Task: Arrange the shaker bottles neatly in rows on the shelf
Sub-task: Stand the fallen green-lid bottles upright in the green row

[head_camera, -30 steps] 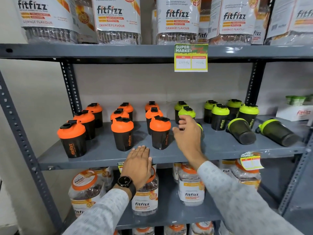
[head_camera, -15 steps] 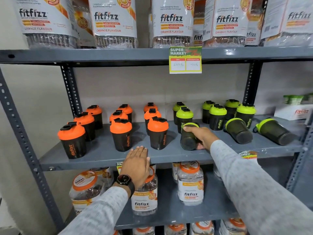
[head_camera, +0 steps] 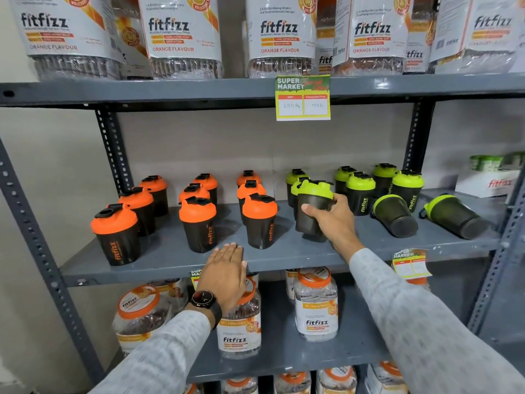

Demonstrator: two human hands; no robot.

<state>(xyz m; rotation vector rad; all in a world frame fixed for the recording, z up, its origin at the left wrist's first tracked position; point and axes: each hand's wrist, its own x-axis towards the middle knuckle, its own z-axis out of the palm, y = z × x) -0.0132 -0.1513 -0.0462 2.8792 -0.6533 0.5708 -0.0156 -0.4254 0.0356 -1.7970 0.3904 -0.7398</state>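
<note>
On the grey middle shelf [head_camera: 159,260], several orange-lidded black shakers [head_camera: 198,223] stand in rows on the left and several green-lidded ones [head_camera: 360,192] stand at the back right. My right hand [head_camera: 332,220] grips a green-lidded shaker [head_camera: 312,206], nearly upright and slightly tilted, just right of the front orange shaker [head_camera: 260,223]. Two green-lidded shakers [head_camera: 395,215] [head_camera: 454,216] lie on their sides at the right. My left hand [head_camera: 227,274] rests flat on the shelf's front edge, fingers together, holding nothing.
Large fitfizz jars [head_camera: 181,35] fill the shelf above, and smaller orange-lidded jars [head_camera: 315,302] the shelf below. A price tag [head_camera: 302,98] hangs from the upper shelf edge and another [head_camera: 410,263] from the middle one. A white box [head_camera: 485,182] sits far right.
My right hand reached to a green-lidded shaker lying on its side, gripped it, and has tipped it up to nearly upright. My left hand has stayed on the shelf edge.
</note>
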